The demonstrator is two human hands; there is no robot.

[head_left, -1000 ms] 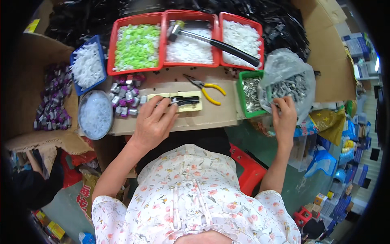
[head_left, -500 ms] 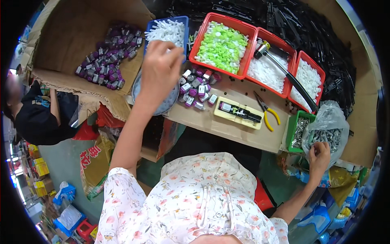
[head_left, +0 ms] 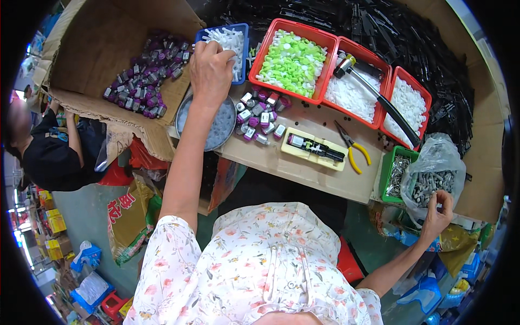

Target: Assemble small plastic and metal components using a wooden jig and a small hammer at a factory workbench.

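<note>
My left hand (head_left: pixel 211 76) reaches into the near left part of a blue tray (head_left: pixel 247 54) of white plastic pins (head_left: pixel 226 41). Its fingers are bent together, and what they pinch is hidden. My right hand (head_left: pixel 437 215) is at the near edge of a clear plastic bag (head_left: pixel 454 157) of small grey metal parts (head_left: pixel 431 186). Thumb and fingertips meet there, but I cannot make out anything between them. Between my hands, a cream holder (head_left: pixel 287 149) carries a long black part with a purple-and-silver block (head_left: pixel 296 141) at its left end.
Purple-and-silver blocks (head_left: pixel 264 116) lie beside a round bowl (head_left: pixel 229 140); more fill a cardboard box (head_left: pixel 86 59). Red trays (head_left: pixel 323 97) hold green and white pieces. A hammer (head_left: pixel 382 100) rests across two. Yellow-handled pliers (head_left: pixel 357 154) lie near a green tray (head_left: pixel 385 179) of screws. A person (head_left: pixel 54 146) sits left.
My left hand has moved away from me, down into the pins in the blue tray. My right hand has drawn slightly right and toward me, off the metal parts in the bag.
</note>
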